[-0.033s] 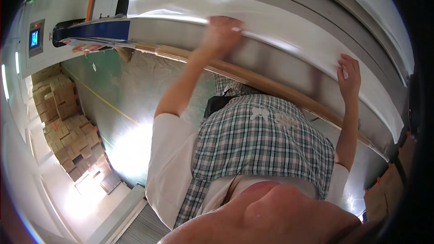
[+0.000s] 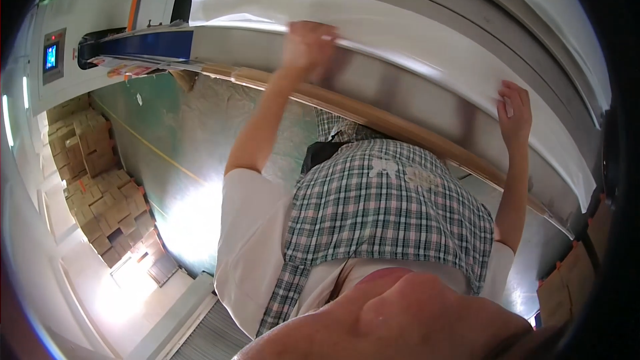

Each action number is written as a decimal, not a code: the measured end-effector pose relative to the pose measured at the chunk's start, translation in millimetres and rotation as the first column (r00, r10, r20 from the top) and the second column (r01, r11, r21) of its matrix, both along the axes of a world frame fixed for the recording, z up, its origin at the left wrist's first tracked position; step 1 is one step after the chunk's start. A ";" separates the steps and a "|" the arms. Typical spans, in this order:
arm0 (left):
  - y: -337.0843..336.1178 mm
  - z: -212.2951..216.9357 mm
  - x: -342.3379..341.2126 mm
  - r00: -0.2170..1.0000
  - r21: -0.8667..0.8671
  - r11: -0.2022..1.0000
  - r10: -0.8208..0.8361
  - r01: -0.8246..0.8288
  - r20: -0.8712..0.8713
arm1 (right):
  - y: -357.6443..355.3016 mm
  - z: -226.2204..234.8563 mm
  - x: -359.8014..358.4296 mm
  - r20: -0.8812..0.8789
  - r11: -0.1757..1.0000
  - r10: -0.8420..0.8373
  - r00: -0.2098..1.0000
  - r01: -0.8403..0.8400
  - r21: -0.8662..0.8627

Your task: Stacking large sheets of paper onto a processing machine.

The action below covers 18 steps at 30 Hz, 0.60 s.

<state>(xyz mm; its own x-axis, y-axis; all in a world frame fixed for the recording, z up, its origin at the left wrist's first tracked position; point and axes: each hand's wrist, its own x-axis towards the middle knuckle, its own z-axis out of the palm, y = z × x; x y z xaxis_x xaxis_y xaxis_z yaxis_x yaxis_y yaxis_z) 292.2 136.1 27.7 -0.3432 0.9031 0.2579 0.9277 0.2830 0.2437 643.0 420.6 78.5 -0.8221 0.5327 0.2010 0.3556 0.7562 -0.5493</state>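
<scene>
A long white sheet [image 2: 400, 43] lies in a curve across a grey metal surface [image 2: 387, 83] in front of me. My left hand [image 2: 308, 47] is at the sheet's near edge, left of the middle, with its fingers curled together. Slight blur and the turn of the hand hide whatever may be in them. Farther right, my right hand [image 2: 515, 112] rests at the same sheet with its fingers bent and the thumb apart. No object shows in that hand.
A brown rail [image 2: 360, 113] runs along the front edge, close to my checked apron [image 2: 393, 207]. At the left are a blue beam [image 2: 143, 45] and a machine panel with a lit screen [image 2: 51, 57]. Stacked cardboard [image 2: 110, 207] stands on the floor beyond.
My left hand has slid a short way left along the sheet's near edge. My right hand and the sheet look the same.
</scene>
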 end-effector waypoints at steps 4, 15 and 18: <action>-75.3 -14.0 -114.3 0.895 -0.112 0.952 0.221 -0.284 -0.388 | -17.6 3.3 -23.5 0.018 0.996 0.046 0.999 -0.047 0.078; -164.5 15.8 -311.8 0.535 -0.125 0.520 0.820 -0.845 -0.202 | -74.2 -0.1 -114.9 -0.038 0.995 0.072 0.997 -0.069 0.067; -133.7 40.5 -306.5 0.815 0.159 0.823 0.565 -0.545 -0.131 | -81.0 -3.3 -135.6 -0.065 0.993 0.087 0.994 -0.082 0.081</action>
<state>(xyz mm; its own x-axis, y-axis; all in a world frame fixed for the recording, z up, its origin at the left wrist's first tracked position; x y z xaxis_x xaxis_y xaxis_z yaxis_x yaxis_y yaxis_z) -14.3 2.4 68.2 -0.7211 0.5342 0.4412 0.6496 0.7427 0.1624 507.4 339.6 75.2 -0.8465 0.4423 0.2965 0.2524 0.8236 -0.5079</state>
